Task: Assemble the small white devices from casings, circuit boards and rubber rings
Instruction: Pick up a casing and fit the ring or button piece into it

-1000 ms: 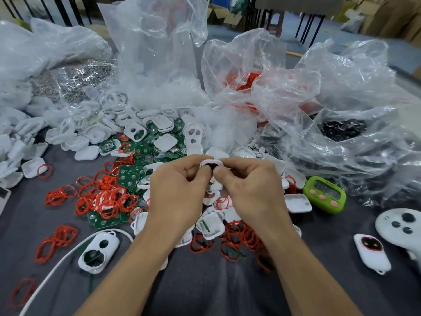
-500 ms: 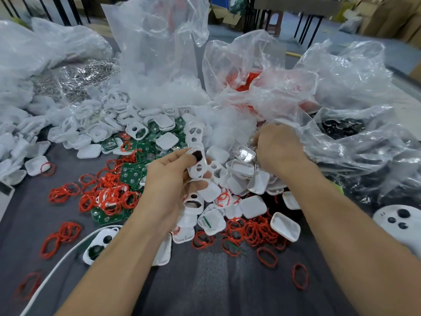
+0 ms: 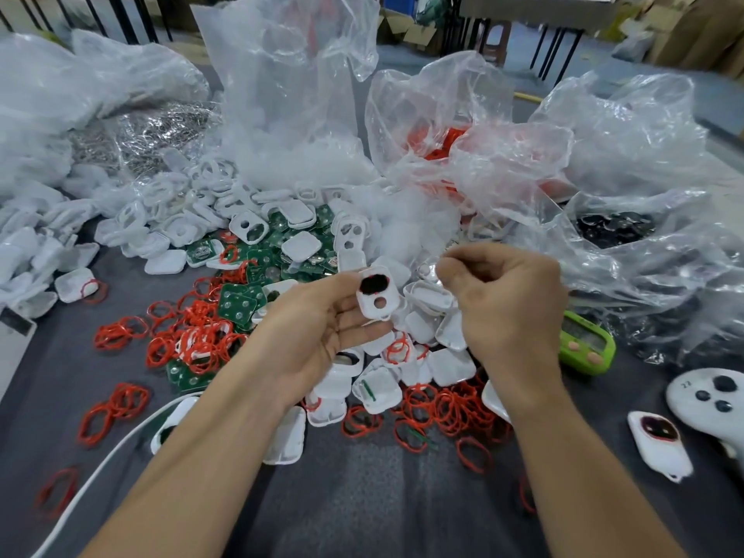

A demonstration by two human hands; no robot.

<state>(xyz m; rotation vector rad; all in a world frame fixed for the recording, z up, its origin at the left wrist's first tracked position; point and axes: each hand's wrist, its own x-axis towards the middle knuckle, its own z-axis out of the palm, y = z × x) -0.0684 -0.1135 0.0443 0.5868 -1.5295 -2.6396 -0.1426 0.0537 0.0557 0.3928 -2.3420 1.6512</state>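
Fingers (image 3: 364,319) of the left hand (image 3: 318,332) pinch a white casing (image 3: 378,304), long axis upright. Right hand (image 3: 511,304) hovers just beside, fingertips (image 3: 447,271) bunched; contents cannot be told.
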